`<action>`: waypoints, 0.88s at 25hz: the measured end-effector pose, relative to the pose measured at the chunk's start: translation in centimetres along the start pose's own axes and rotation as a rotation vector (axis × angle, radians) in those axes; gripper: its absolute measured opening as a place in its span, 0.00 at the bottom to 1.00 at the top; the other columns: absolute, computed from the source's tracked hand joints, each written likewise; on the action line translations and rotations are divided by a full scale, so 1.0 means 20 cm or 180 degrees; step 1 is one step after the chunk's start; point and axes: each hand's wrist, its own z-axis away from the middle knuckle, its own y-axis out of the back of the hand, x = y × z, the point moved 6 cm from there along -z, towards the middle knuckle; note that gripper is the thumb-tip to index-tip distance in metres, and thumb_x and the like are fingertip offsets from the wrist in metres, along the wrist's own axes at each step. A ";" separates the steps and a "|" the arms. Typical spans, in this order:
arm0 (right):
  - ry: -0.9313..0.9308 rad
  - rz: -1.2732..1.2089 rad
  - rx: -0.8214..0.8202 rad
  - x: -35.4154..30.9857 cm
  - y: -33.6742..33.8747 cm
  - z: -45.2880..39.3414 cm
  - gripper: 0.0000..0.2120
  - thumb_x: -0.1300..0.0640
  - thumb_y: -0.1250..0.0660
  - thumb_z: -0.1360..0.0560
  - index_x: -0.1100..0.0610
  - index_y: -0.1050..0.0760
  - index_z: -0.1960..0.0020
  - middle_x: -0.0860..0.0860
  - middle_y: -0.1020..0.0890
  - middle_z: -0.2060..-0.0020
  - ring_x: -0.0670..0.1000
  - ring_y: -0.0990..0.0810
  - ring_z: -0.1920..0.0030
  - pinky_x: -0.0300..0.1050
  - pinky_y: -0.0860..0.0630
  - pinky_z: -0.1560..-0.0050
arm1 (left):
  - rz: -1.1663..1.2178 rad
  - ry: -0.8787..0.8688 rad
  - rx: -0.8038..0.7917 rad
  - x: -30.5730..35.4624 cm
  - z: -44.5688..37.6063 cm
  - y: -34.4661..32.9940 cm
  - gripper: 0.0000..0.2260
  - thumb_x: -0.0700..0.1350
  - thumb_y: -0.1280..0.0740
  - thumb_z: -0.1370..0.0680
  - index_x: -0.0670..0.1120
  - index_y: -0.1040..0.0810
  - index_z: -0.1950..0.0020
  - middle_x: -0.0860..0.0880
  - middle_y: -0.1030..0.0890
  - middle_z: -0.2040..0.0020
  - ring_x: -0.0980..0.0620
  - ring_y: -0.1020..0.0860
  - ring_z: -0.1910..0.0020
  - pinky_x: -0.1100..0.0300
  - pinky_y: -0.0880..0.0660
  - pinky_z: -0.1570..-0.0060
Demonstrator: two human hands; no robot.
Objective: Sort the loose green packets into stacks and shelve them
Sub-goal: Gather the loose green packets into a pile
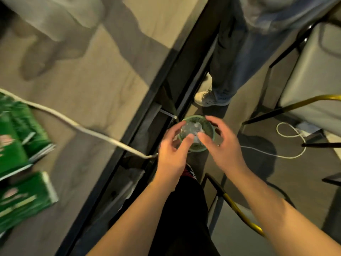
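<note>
Several green packets lie blurred at the table's left edge, one group (22,130) overlapping and another packet (24,198) nearer to me. Both hands are off the table, to its right, above a small round green basket (209,126) on the floor that holds crumpled clear and white scraps. My left hand (171,154) hovers over the basket's left rim with its fingers loosely bent. My right hand (221,143) hovers over the right rim with its fingers spread. Neither hand plainly holds anything.
The beige table (92,80) has a dark edge (147,100) running diagonally, and a white cable (83,128) crosses it. Another person's legs (227,71) and a pale shoe (204,98) stand just beyond the basket. Yellow-framed chairs (239,209) and a floor cable (287,132) are on the right.
</note>
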 end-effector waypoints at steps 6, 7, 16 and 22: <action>0.0668 0.0303 -0.0372 -0.66 -0.11 0.33 0.23 0.42 0.31 0.27 0.47 0.26 0.34 0.44 0.22 0.39 0.42 0.25 0.37 0.40 0.29 0.37 | -0.0089 -0.0452 0.0145 0.52 0.42 0.42 0.18 0.46 0.29 0.24 0.59 0.22 0.35 0.61 0.21 0.40 0.60 0.22 0.43 0.65 0.25 0.46; 0.0731 0.0320 -0.0455 -0.74 -0.16 0.37 0.24 0.42 0.31 0.28 0.47 0.26 0.34 0.43 0.22 0.39 0.42 0.25 0.37 0.40 0.29 0.37 | -0.0091 -0.0508 0.0218 0.57 0.48 0.50 0.17 0.47 0.30 0.25 0.59 0.22 0.36 0.61 0.21 0.41 0.60 0.22 0.44 0.62 0.24 0.45; 0.1634 0.0871 -0.1626 -1.38 -0.90 0.72 0.21 0.52 0.24 0.28 0.50 0.25 0.36 0.45 0.22 0.43 0.42 0.25 0.42 0.28 0.33 0.39 | -0.0481 -0.0615 0.1243 0.63 1.06 1.42 0.19 0.52 0.31 0.25 0.58 0.26 0.35 0.57 0.22 0.37 0.60 0.25 0.35 0.55 0.27 0.35; 0.2160 0.1268 -0.2584 -1.48 -1.47 1.00 0.24 0.53 0.23 0.29 0.55 0.24 0.35 0.49 0.21 0.41 0.53 0.23 0.38 0.51 0.28 0.35 | -0.0469 -0.0207 0.2132 0.36 1.44 1.88 0.19 0.51 0.32 0.25 0.59 0.25 0.33 0.61 0.25 0.36 0.63 0.27 0.34 0.55 0.27 0.35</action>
